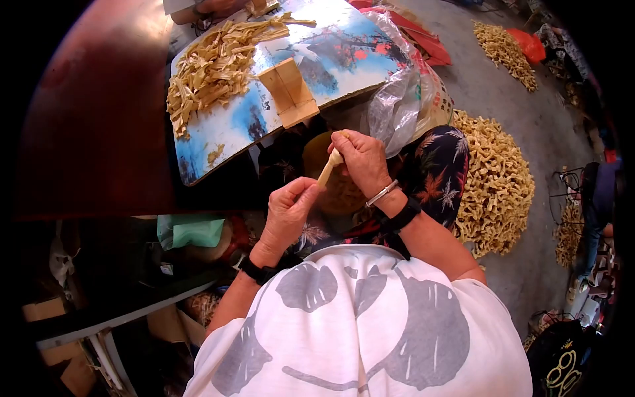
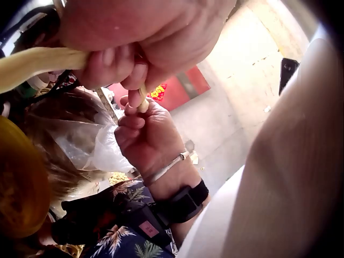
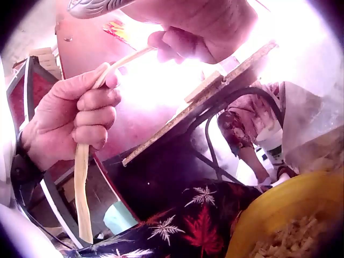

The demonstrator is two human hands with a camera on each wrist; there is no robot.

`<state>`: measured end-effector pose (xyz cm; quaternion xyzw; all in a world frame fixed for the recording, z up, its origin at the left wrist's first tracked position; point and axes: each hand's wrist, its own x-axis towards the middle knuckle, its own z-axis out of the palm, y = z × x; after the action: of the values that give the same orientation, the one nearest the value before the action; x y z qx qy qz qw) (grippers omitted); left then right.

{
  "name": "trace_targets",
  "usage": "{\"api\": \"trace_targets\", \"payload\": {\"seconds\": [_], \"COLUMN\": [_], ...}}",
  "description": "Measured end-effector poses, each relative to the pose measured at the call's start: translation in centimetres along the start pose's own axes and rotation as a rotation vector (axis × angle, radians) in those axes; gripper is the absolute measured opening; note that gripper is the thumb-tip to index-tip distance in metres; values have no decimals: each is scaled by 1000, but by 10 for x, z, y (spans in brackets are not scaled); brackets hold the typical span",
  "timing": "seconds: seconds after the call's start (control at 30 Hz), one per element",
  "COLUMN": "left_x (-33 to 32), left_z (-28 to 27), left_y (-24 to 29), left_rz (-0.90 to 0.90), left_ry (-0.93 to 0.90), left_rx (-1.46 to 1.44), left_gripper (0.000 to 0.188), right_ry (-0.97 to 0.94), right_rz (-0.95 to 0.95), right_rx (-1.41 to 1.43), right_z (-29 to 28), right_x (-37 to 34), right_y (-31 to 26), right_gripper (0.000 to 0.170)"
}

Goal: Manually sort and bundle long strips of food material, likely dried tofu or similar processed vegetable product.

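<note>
A pale yellow flat strip (image 1: 326, 173) runs between both hands over the lap. My left hand (image 1: 288, 206) curls its fingers round the strip, whose long tail (image 3: 82, 199) hangs below the fist in the right wrist view. With its fingertips my right hand (image 1: 364, 162) pinches the other end. Between the hands the strip looks narrow and folded or twisted, with a thicker bulge by the right fingers in the head view. Below the hands is a yellow basin (image 3: 258, 207) with small pale pieces inside.
A painted-top table (image 1: 344, 53) ahead bears a heap of loose strips (image 1: 211, 73) and an angled wooden block (image 1: 289, 92). A plastic bag (image 1: 397, 106) stands beside its right edge. On the floor at right lies a large pile of knotted pieces (image 1: 496, 188). Another person's arm (image 1: 215, 8) shows across the table.
</note>
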<state>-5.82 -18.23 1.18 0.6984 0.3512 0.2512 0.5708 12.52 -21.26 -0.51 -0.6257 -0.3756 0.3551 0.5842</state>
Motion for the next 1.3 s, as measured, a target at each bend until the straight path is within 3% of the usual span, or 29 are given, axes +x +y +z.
{"api": "trace_targets", "payload": {"seconds": [0.13,0.27,0.33,0.6,0.7,0.8,0.9,1.03,1.3], "left_x": [1,8,9,27,65,115,145,176,180], "left_z": [-7,-12,-16,-45,-62,-78,-81,-85,-78], "left_y": [-7,-10,-9,-8,-6,-8,5,-13,-25], "left_rz": [-78,-115,-116,-215,-2,284,268,256,222], "left_ry": [73,123,102,-13,-32,83,220,328,372], "left_rx": [4,-80,-110,-97,117,314,416,343,431], "left_gripper": [18,19,19,16,20,20,17,15,19], "right_ry": [-133,-287,-325,-410,-342,-189,-59,105,81], "right_rz": [168,161,103,296,84,-135,-259,-483,-510], "right_rx": [152,167,209,347,152,-33,-158,-382,-764], "right_z": [3,2,2,-6,-3,7,21,36,35], "right_x": [-2,-6,-5,20,52,88,114,145,153], "right_y": [-7,-11,-4,-3,-13,-28,-35,-17,8], "right_gripper": [24,16,14,13,18,24,20,13,12]}}
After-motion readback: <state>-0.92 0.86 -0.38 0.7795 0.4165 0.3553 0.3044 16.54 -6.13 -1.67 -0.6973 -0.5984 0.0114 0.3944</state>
